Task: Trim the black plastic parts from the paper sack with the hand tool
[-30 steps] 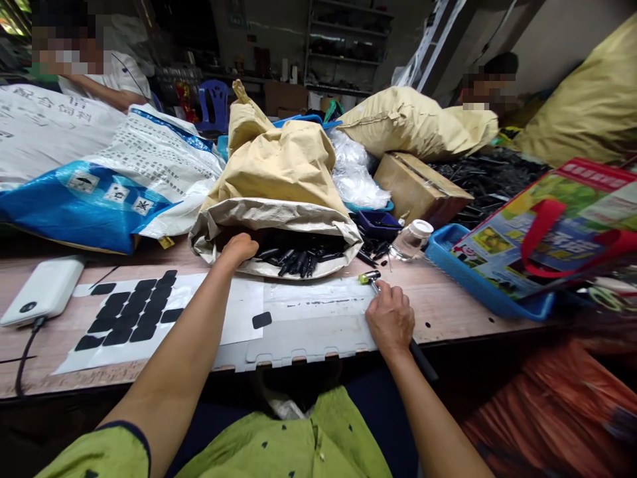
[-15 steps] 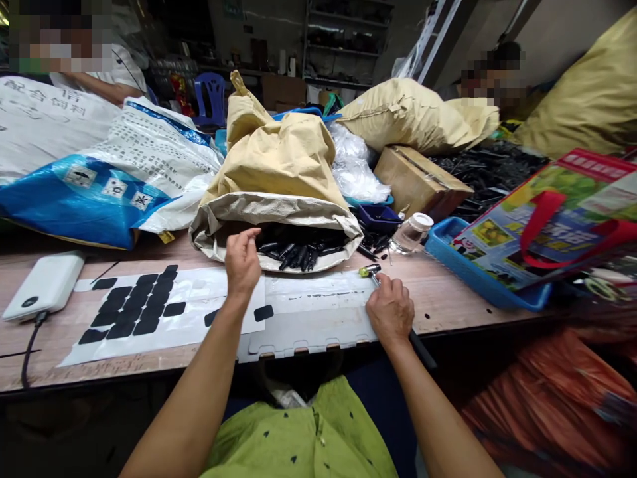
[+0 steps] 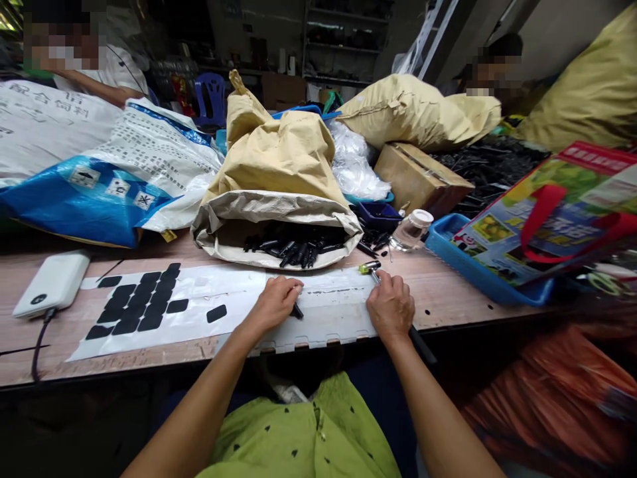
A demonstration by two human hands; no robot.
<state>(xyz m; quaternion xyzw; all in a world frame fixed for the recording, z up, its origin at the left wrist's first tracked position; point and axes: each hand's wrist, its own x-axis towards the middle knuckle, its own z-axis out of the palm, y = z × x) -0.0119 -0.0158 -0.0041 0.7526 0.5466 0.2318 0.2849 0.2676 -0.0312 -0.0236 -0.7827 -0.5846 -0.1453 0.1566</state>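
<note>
My left hand [image 3: 275,303] is closed over the white sheet, fingers pinched around a small black piece [image 3: 297,311] that pokes out below them. In my right hand [image 3: 391,304] is a small hammer [image 3: 369,267] with a yellowish head; its black handle runs out under the wrist. Behind the hands an open sack [image 3: 279,199] lies on its side, its mouth showing many black pieces [image 3: 298,252]. Rounded black squares [image 3: 144,299] cover part of the white sheet [image 3: 194,279] on the left, and one lies apart near my left forearm.
A white power bank [image 3: 52,284] with a cable sits at the left. To the right are a clear jar [image 3: 412,230], a blue basket [image 3: 448,259] and a colourful bag [image 3: 557,212]. Two people [image 3: 117,76] are beyond the sacks. The table's front edge runs just below my hands.
My left hand has moved from the sack's mouth down and right onto the white sheet, and a black piece now shows in its fingers. The right hand has hardly moved.
</note>
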